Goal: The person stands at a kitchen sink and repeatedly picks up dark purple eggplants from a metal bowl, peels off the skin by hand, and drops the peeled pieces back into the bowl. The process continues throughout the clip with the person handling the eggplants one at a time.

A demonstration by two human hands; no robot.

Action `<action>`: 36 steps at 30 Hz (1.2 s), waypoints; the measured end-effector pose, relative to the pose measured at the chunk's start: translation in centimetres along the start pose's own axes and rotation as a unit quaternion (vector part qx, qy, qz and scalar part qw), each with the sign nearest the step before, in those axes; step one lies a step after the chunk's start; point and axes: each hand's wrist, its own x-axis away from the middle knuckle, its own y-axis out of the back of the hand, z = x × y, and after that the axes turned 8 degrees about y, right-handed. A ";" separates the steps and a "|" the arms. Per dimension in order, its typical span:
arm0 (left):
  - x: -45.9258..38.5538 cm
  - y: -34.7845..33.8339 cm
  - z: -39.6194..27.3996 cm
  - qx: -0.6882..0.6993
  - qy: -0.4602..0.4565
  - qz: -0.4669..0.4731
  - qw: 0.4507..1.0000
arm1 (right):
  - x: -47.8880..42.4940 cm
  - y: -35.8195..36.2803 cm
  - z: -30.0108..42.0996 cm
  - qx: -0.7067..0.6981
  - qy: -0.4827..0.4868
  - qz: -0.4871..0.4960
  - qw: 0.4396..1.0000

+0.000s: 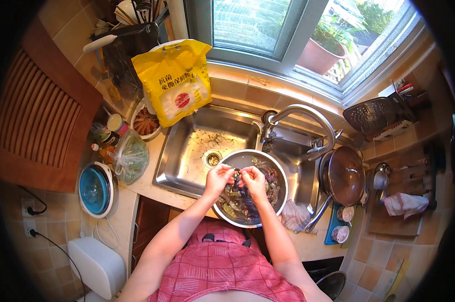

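Observation:
Both hands meet above a round metal basin (284, 177) that holds purple and green leafy pieces (231, 205), in what looks like water. My left hand (219, 182) pinches one side of a small dark leafy piece (236, 176) between thumb and fingers. On its other side, my right hand (254, 183) has its fingertips closed on it too. The basin rests over the front edge of a double steel sink (174, 158). Dark stringy scraps (212, 139) lie in the left bowl around the drain (212, 159).
A curved faucet (321, 128) rises behind the basin. At right are a lidded wok (346, 175) and a crumpled cloth (296, 216). A yellow plastic package (174, 83), a tied bag of greens (131, 158) and a blue basket (93, 188) stand at left.

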 end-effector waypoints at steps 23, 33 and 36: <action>1.2 0.0 0.3 0.005 0.032 0.019 0.999 | 1.0 -0.6 1.6 0.004 0.030 -0.044 0.999; 3.3 0.5 3.1 -0.376 -0.076 0.043 0.922 | -11.6 -4.5 8.2 0.294 0.435 -0.107 0.844; 3.8 0.8 3.1 -0.462 -0.121 0.067 0.876 | -13.4 -3.2 3.0 0.441 0.319 0.083 0.835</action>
